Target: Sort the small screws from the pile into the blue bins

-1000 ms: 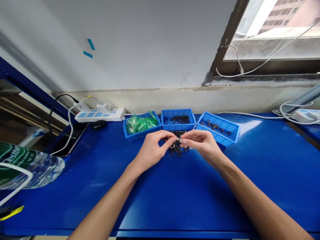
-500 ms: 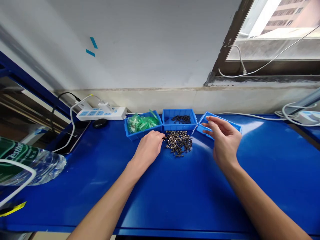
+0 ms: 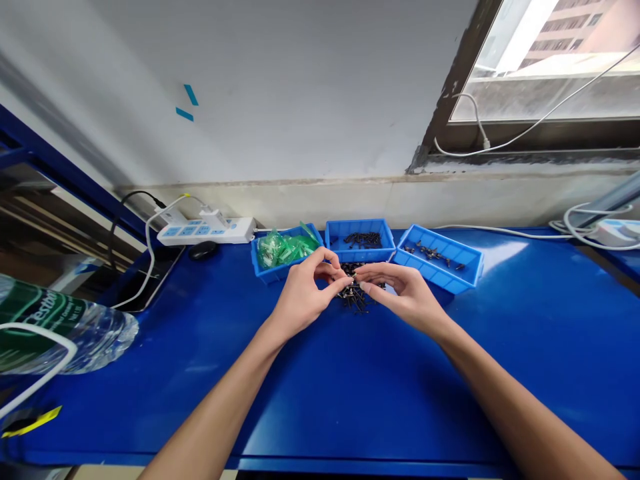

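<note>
My left hand [image 3: 306, 293] and my right hand [image 3: 407, 293] meet over a pile of dark and silvery screws [image 3: 356, 301] on the blue table. The fingers of each hand are pinched, and a small metallic piece shows between the fingertips; its exact shape is too small to tell. Behind the pile, a blue bin [image 3: 360, 253] contains black screws. To its right stands a tilted blue bin [image 3: 453, 283] with several screws scattered inside. The left blue bin [image 3: 273, 275] carries green and clear plastic bags [image 3: 285, 248].
A white power strip [image 3: 207, 231] with plugs lies along the wall, near a black oval object [image 3: 203, 251]. At the left are a large water bottle [image 3: 65, 327] and a dark flat device. White cables run along the back of the blue table [image 3: 350, 400].
My right hand has come left and down from the right bin, exposing the screws inside it. My left hand has moved slightly right, and both hands' fingertips now meet.
</note>
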`<state>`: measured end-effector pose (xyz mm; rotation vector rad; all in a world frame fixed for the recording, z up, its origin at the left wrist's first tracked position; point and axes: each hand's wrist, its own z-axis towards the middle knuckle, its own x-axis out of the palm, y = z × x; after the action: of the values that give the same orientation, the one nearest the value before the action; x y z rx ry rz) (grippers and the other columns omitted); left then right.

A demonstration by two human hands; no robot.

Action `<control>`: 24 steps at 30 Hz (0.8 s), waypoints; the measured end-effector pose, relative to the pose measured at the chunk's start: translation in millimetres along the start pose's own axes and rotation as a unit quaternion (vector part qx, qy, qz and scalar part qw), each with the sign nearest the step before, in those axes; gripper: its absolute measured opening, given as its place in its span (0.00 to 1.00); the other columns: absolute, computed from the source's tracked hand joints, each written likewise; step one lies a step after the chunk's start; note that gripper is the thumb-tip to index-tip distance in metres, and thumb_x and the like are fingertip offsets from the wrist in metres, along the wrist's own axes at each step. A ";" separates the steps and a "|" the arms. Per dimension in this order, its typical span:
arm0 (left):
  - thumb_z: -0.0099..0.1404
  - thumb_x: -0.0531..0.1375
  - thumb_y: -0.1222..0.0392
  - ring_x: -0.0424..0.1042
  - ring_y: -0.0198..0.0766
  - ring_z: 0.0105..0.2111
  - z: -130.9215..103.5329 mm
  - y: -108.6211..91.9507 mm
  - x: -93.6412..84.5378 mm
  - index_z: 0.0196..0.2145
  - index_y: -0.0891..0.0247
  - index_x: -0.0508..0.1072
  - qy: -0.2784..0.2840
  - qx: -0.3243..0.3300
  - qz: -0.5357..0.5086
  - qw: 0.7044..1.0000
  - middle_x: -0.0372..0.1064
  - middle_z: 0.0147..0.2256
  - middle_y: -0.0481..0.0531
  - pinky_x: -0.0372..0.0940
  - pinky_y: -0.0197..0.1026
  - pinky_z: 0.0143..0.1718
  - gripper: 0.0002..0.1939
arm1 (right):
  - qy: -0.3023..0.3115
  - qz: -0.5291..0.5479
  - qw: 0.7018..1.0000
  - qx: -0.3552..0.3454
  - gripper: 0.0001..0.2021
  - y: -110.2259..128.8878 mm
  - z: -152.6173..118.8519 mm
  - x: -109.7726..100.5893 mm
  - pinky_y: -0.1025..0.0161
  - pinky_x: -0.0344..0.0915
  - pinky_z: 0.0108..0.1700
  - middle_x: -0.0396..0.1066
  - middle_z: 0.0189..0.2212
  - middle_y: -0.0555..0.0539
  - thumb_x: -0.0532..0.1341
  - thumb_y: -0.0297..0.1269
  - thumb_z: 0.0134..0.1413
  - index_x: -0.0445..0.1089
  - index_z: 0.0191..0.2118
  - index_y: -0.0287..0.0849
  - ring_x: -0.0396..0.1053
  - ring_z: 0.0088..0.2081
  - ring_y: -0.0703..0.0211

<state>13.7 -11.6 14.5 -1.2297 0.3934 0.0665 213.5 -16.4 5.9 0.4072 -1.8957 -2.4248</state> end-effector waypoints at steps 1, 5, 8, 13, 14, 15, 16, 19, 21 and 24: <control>0.63 0.66 0.60 0.78 0.37 0.31 -0.3 -0.8 0.2 0.35 0.59 0.63 0.005 -0.011 -0.018 1.000 0.77 0.30 0.46 0.72 0.39 0.37 0.12 | 0.016 0.019 1.000 0.010 0.12 0.3 0.1 -0.4 0.55 0.76 0.44 0.82 0.37 0.44 0.70 0.41 0.51 0.81 0.41 0.43 0.80 0.38 0.52; 0.63 0.66 0.58 0.79 0.37 0.32 -1.7 -1.4 0.7 0.36 0.58 0.60 0.037 -0.035 -0.051 0.997 0.78 0.31 0.46 0.70 0.38 0.37 0.15 | 0.043 0.089 0.994 0.055 0.11 2.6 1.3 -4.2 0.59 0.75 0.37 0.80 0.29 0.46 0.74 0.44 0.48 0.80 0.34 0.42 0.78 0.32 0.55; 0.64 0.66 0.55 0.79 0.37 0.33 -2.4 -1.8 2.2 0.36 0.58 0.59 0.063 -0.046 -0.059 0.995 0.79 0.32 0.47 0.68 0.38 0.36 0.16 | 0.064 0.128 0.987 0.078 0.13 4.4 1.8 -7.1 0.60 0.74 0.34 0.78 0.24 0.47 0.76 0.44 0.45 0.80 0.32 0.41 0.77 0.28 0.57; 0.68 0.63 0.56 0.78 0.37 0.32 -2.5 -3.0 2.8 0.38 0.59 0.63 0.070 -0.029 -0.037 0.996 0.77 0.31 0.47 0.69 0.37 0.35 0.11 | 0.076 0.156 0.980 0.096 0.12 5.8 1.8 -7.9 0.60 0.73 0.32 0.79 0.24 0.47 0.77 0.43 0.44 0.81 0.31 0.41 0.74 0.26 0.59; 0.69 0.62 0.57 0.78 0.38 0.32 -2.5 -2.5 1.7 0.38 0.60 0.66 0.069 -0.006 0.000 0.998 0.77 0.31 0.47 0.70 0.38 0.36 0.08 | 0.059 0.159 0.981 0.097 0.12 5.6 2.3 -7.9 0.59 0.73 0.32 0.79 0.24 0.46 0.77 0.43 0.43 0.82 0.31 0.42 0.75 0.26 0.58; 0.69 0.62 0.58 0.78 0.39 0.34 -2.7 -1.8 -0.1 0.39 0.60 0.69 0.072 0.024 0.051 0.996 0.77 0.32 0.48 0.71 0.40 0.39 0.05 | 0.027 0.160 0.982 0.096 0.13 5.5 3.0 -8.1 0.58 0.73 0.33 0.79 0.25 0.46 0.77 0.44 0.41 0.82 0.31 0.42 0.76 0.27 0.56; 0.69 0.62 0.60 0.77 0.40 0.37 -2.9 -0.7 -2.3 0.39 0.60 0.72 0.084 0.057 0.107 0.989 0.77 0.34 0.49 0.71 0.41 0.41 0.03 | -0.021 0.161 0.982 0.092 0.13 5.4 3.9 -8.8 0.57 0.74 0.35 0.79 0.26 0.45 0.78 0.43 0.40 0.82 0.31 0.42 0.77 0.29 0.55; 0.68 0.64 0.64 0.77 0.43 0.43 -4.1 3.4 -9.8 0.41 0.61 0.78 0.156 0.127 0.235 0.951 0.77 0.41 0.54 0.71 0.45 0.48 0.05 | -0.220 0.150 0.961 0.073 0.13 5.6 7.3 -13.9 0.52 0.76 0.41 0.81 0.30 0.43 0.77 0.42 0.39 0.81 0.32 0.41 0.80 0.35 0.48; 0.68 0.64 0.66 0.77 0.43 0.43 -4.6 5.8 -13.0 0.43 0.62 0.79 0.191 0.136 0.274 0.933 0.77 0.42 0.55 0.71 0.44 0.47 0.06 | -0.329 0.140 0.932 0.055 0.13 6.3 9.4 -19.2 0.49 0.77 0.45 0.81 0.32 0.42 0.74 0.41 0.40 0.80 0.33 0.40 0.81 0.39 0.45; 0.67 0.65 0.67 0.77 0.43 0.40 -4.2 8.3 -13.4 0.41 0.62 0.80 0.208 0.134 0.316 0.916 0.77 0.41 0.55 0.72 0.43 0.44 0.06 | -0.392 0.138 0.908 0.044 0.14 7.4 11.3 -26.1 0.46 0.77 0.48 0.81 0.39 0.41 0.71 0.39 0.43 0.79 0.38 0.40 0.81 0.41 0.45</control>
<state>-2.0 -10.5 10.3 -0.7970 1.1308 0.2982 235.1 -2.6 20.2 -0.9228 -2.0933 -2.4918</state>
